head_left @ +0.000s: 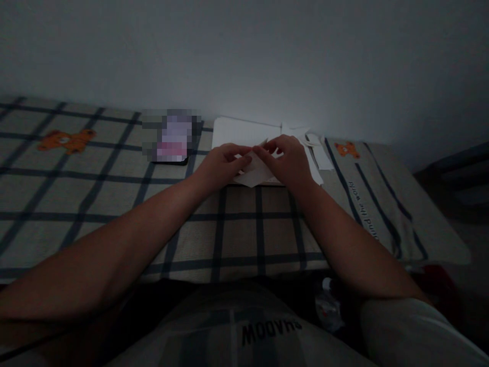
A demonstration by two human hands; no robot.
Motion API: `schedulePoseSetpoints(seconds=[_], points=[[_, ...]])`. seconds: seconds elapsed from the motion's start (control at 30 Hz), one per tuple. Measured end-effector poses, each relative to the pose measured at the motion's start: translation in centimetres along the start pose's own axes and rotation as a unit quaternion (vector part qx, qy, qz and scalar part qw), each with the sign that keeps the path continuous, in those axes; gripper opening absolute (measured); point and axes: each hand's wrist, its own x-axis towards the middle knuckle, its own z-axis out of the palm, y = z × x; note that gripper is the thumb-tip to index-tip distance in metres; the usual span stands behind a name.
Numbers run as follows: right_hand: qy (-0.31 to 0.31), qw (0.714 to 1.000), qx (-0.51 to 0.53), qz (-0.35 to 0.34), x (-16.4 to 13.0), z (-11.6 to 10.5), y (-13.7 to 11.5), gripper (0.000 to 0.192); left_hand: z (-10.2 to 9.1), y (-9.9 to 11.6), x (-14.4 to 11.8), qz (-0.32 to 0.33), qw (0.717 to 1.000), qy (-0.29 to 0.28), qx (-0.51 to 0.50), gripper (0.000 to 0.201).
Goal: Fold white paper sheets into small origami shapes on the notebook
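Folding in progress: both hands meet over a folded piece of white paper (255, 174) at the far middle of the bed.
Left hand (220, 165): it lies knuckles up on the left part of the paper, its fingers (240, 161) curled and pinching the paper's upper edge.
Right hand (289, 162): it rests on the right part of the same paper, its fingers (267, 149) bent and pinching the edge right next to the left fingertips.
Paper's place: it lies flat on a stack of white sheets (239, 132), its near corner poking out past the stack onto the cover.
Bed cover (114, 204): beige cloth with dark check lines and an orange animal print (66, 140) at far left.
Paper strips (316, 150): several white cut pieces lie just right of the right hand, touching the stack.
Phone (171, 136): a dark device with a blurred screen lies left of the stack, near but apart from the left hand.
Wall (244, 51): plain and pale, right behind the far edge of the bed.
Light: dim, so fine creases cannot be told.
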Motion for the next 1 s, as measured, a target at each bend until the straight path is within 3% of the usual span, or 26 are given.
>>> schedulePoseSetpoints(seconds=[0.3, 0.7, 0.93, 1.0], points=[[-0.003, 1.0, 0.019, -0.017, 0.0, -0.2, -0.2, 0.026, -0.1, -0.1, 0.0, 0.012, 1.0, 0.005, 0.013, 0.028], [-0.017, 0.999, 0.044, -0.012, 0.1, 0.1, 0.5, 0.036, 0.0, -0.4, 0.1, 0.021, 0.999, 0.013, 0.029, 0.03], [-0.004, 0.999, 0.034, -0.02, 0.0, -0.3, -0.4, 0.02, -0.1, -0.1, -0.3, 0.123, 0.979, 0.001, 0.162, 0.032], [-0.004, 0.999, 0.036, -0.02, 0.0, -0.4, -0.6, 0.018, 0.0, 0.1, -0.5, 0.119, 0.978, -0.003, 0.17, 0.036]])
